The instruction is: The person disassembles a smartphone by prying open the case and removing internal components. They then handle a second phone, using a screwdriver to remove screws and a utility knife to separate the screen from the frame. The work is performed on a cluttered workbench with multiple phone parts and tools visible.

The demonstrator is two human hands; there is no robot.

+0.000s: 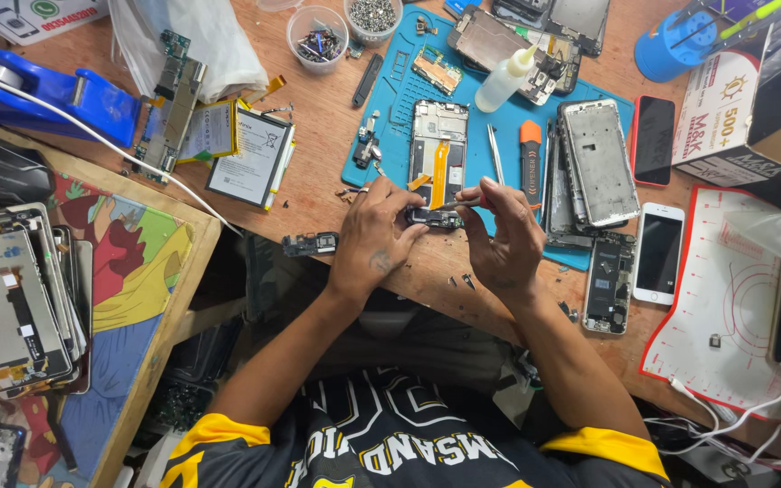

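Small dark phone part (434, 217), hand-held

Left hand (374, 237) pinching, fingers curled; right hand (502, 237) likewise.

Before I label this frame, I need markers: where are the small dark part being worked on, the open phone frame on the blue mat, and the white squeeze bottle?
small dark part (434, 218), head view, its middle.
open phone frame (437, 136), head view, upper half.
white squeeze bottle (503, 83), head view, its body.

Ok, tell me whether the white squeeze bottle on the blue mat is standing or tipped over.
Tipped over. The white squeeze bottle lies on its side, partly on the blue mat, with its nozzle pointing to the upper right.
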